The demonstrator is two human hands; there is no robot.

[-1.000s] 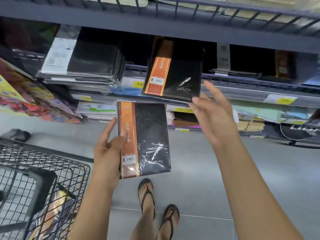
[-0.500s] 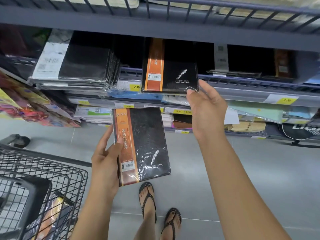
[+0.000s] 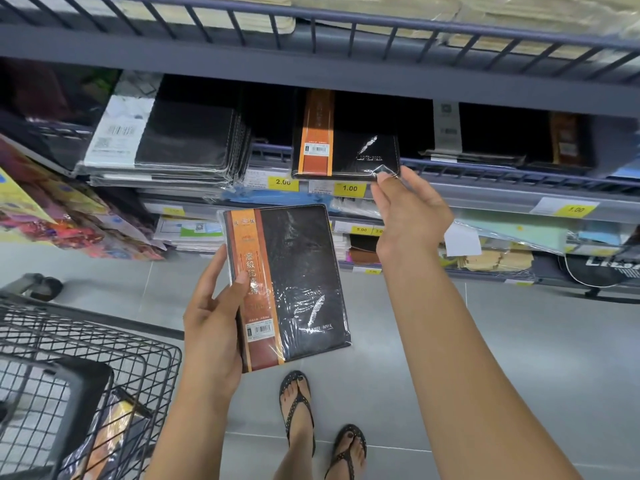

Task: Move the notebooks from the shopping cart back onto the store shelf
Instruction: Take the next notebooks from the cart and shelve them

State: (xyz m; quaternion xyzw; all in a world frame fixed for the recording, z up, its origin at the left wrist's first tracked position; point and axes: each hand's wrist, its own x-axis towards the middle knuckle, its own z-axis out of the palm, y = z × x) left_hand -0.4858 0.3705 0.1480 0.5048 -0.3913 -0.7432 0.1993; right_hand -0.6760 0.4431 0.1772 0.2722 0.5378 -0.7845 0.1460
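Observation:
My left hand point(image 3: 213, 317) grips a plastic-wrapped black notebook point(image 3: 294, 285) with an orange band by its left edge, held upright in front of the shelving. A second, matching notebook point(image 3: 346, 140) lies on the store shelf point(image 3: 485, 174), its near end overhanging the shelf rail. My right hand point(image 3: 408, 209) reaches up to it, fingertips pinching its lower right corner. The wire shopping cart point(image 3: 69, 375) stands at lower left, with more wrapped notebooks point(image 3: 110, 441) showing through its mesh.
A stack of black wrapped notebooks point(image 3: 180, 143) fills the shelf to the left. Yellow price tags point(image 3: 349, 188) line the shelf edge. Lower shelves hold paper goods and colourful packs point(image 3: 52, 220). My sandalled feet point(image 3: 301, 410) stand on grey floor tiles.
My right hand let the second notebook go onto the shelf, then came back to pinch its lower right corner; the notebook slid deeper in. The left hand's notebook stayed about where it was.

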